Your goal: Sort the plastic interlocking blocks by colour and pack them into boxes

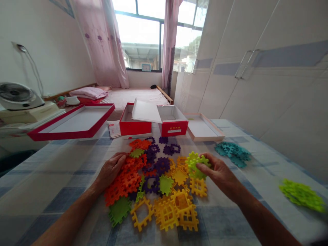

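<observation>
My right hand [217,171] pinches yellow-green interlocking plastic tiles [195,163] between thumb and fingers, above the right side of a mixed pile. Along the pile's left edge lies my left hand [110,171], fingers extended against the orange tiles [128,182] and gripping nothing that I can see. Purple tiles [163,165] fill the pile's middle. Yellow tiles [166,213], some with window-like grids, spread towards me. Among them are green tiles, one a solid green square [166,185] at the centre and another darker green tile [120,210] at the near left.
Teal tiles [232,152] and a separate yellow-green heap [301,194] sit to the right on the checked cloth [225,223]. Behind the pile stand red boxes [135,128], a red-rimmed lid [96,129] and a shallow pale tray [206,138]. A fan [19,95] is at far left.
</observation>
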Action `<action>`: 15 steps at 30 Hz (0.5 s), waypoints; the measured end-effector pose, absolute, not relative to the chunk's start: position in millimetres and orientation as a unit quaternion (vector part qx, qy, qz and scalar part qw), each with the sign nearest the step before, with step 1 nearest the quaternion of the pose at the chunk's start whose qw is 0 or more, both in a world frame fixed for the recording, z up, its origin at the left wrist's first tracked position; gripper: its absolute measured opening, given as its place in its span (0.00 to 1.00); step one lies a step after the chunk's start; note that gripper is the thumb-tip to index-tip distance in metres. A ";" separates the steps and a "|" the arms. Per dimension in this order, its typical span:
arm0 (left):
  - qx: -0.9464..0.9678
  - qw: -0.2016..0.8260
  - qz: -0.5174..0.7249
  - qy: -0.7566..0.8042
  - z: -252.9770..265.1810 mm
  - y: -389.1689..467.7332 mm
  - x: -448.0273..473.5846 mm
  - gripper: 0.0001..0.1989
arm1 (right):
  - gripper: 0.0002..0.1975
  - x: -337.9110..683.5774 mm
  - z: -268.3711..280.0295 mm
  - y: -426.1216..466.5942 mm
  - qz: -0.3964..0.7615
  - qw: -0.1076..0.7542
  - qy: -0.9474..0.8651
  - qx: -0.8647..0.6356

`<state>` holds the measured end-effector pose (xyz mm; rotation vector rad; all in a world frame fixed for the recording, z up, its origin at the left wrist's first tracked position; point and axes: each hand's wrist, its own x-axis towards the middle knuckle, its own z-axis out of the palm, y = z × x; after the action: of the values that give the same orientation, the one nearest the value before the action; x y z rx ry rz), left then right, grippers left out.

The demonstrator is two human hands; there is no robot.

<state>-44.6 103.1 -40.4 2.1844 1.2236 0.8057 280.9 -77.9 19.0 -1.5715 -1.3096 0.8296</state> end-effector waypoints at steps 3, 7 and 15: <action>0.804 0.242 0.293 0.458 -47.2 108.3 -49.1 0.23 | 0.13 331.0 15.7 -102.4 0.201 0.393 -0.509 -0.739; 0.810 0.227 0.300 0.450 -54.3 116.2 -52.2 0.19 | 0.15 394.4 10.5 -145.6 0.059 0.263 -0.453 -0.850; 0.806 0.212 0.298 0.465 -53.4 115.6 -51.9 0.19 | 0.15 478.1 -6.7 -195.6 -0.056 0.153 -0.438 -0.884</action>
<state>-51.9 115.6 -53.4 2.2383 1.2913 0.8282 478.1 -195.6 -6.7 -2.5346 -1.2570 -0.1598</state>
